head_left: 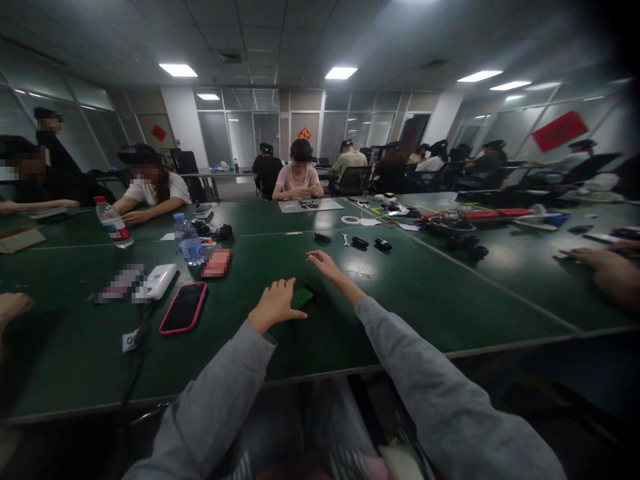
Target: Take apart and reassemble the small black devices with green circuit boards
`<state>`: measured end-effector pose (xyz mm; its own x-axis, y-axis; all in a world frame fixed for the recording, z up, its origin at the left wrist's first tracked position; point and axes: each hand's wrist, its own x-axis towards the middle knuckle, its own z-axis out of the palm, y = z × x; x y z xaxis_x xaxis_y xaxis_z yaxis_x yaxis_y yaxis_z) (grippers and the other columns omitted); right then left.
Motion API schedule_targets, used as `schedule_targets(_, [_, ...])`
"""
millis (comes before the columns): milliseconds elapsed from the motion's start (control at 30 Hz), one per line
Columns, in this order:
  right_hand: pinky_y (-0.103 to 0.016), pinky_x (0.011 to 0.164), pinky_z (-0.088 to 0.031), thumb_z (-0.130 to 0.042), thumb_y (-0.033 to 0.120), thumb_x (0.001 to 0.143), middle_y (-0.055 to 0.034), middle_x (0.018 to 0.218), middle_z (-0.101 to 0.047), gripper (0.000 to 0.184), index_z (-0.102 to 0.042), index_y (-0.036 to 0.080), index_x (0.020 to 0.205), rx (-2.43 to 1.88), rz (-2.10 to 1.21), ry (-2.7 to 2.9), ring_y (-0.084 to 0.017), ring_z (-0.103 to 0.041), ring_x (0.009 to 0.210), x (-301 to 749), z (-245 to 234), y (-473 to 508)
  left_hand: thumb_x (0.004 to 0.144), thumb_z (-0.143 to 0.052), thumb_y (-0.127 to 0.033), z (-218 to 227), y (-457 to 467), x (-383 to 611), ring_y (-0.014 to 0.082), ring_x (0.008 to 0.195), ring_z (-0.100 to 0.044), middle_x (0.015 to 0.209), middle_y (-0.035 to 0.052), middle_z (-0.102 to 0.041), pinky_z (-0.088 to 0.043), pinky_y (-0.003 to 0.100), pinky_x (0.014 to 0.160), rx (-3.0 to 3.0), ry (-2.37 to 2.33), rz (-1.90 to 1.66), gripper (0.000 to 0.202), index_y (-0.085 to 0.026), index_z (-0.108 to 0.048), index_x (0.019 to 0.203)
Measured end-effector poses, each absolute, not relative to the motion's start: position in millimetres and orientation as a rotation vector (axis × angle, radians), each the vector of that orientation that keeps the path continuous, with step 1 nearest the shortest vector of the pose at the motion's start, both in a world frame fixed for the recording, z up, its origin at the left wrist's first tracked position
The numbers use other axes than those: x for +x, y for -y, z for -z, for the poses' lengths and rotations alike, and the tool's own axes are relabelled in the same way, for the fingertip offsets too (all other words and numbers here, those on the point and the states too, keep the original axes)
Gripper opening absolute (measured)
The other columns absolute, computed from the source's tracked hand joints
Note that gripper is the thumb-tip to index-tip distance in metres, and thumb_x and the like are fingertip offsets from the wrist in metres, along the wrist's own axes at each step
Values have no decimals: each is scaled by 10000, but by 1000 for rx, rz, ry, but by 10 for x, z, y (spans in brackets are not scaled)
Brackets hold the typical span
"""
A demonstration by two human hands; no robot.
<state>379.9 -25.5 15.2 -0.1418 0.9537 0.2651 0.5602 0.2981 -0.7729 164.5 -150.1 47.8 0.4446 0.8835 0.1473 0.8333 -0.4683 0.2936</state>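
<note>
A small green circuit board [303, 296] lies on the green tabletop [320, 340] in front of me. My left hand [276, 304] is just left of it, thumb and fingers apart around its near left side; whether they touch it I cannot tell. Beyond and right of the board, my right hand [326, 264] hovers with its fingers stretched forward, holding nothing. Farther ahead of that hand are a small wrench [345, 240], a dark small object [323, 237] and two black elongated objects [359, 243], too small to name.
On the left lie a pink-cased phone [183, 308], a white power bank [159, 283] with a cable and a red item [217, 263]. Two bottles stand there, one clear blue-capped bottle [189, 241]. Tools and wires [450, 219] spread at far right. Co-workers sit around; another person's hand [600, 259] rests at right.
</note>
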Motion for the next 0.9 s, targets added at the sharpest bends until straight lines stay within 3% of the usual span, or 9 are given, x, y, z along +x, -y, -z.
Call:
schedule_targets(100, [-347,946,-500,-450,460,988,-112,1161,-663,420,-574,144,1236,-1123,-926,1791,-179,-621,1078,3781,-160,465,723,-797,-338,-438,1178,1376,342,1176,-594,1267,160,-642,-441,438,987,2364,-1315,-355,780,-188,-489,1424])
schedule_targets(167, [-354,967,-495,-503,521,961,-106,1157,-660,457,-601,149,1207,-1042,-1059,1789,-189,-614,1099,3710,-163,557,682,-803,-210,-379,864,1261,300,1190,-593,1271,122,-644,-412,441,1045,2255,-1070,-456,763,-217,-520,1391])
schedule_targets(300, [-390,1020,-487,-636,587,867,-109,1204,-633,560,-599,155,1222,-1022,-1230,1799,-210,-607,1123,3515,-104,607,531,-816,-56,-149,330,1140,321,1244,-560,1364,185,-571,-369,528,1088,1787,-817,-736,933,-191,-500,1398])
schedule_targets(400, [-444,1097,-434,-767,553,762,-131,1312,-575,719,-532,168,1321,-1091,-1190,1820,-237,-558,1225,3417,-41,598,568,-770,-30,45,190,1114,311,1267,-551,1408,199,-535,-375,533,1093,1407,-787,-905,920,-201,-462,1418])
schedule_targets(500, [-454,1146,-384,-824,516,700,-152,1409,-502,894,-438,166,1426,-1115,-1100,1902,-259,-493,1319,3348,-18,607,531,-719,55,169,197,1142,311,1249,-567,1316,188,-603,-368,524,1107,1276,-835,-984,845,-148,-530,1330])
schedule_targets(633, [-445,1124,-406,-815,352,712,-193,1380,-522,890,-395,93,1453,-1177,-919,2014,-274,-541,1271,3209,-2,614,565,-632,129,201,229,1236,254,1101,-648,1161,141,-681,-413,469,1078,1220,-915,-1074,702,-121,-588,1220])
schedule_targets(733, [-435,1088,-439,-717,227,762,-192,1313,-574,767,-395,74,1442,-1264,-778,1927,-264,-570,1236,3077,52,600,682,-622,100,182,243,1315,190,990,-670,1071,117,-703,-455,385,1026,1130,-1040,-1225,557,-128,-594,1189])
schedule_targets(833, [-436,1079,-446,-653,226,794,-176,1311,-579,701,-399,101,1435,-1296,-632,1769,-261,-578,1225,2988,109,588,839,-682,-107,165,266,1399,151,846,-682,981,101,-701,-508,325,912,930,-1095,-1350,447,-128,-533,1260])
schedule_targets(900, [-447,1090,-436,-624,235,808,-179,1344,-554,683,-393,111,1439,-1269,-504,1701,-267,-565,1238,2964,131,592,856,-723,-257,167,285,1467,146,772,-686,978,91,-692,-536,311,831,829,-1003,-1360,531,-139,-479,1312])
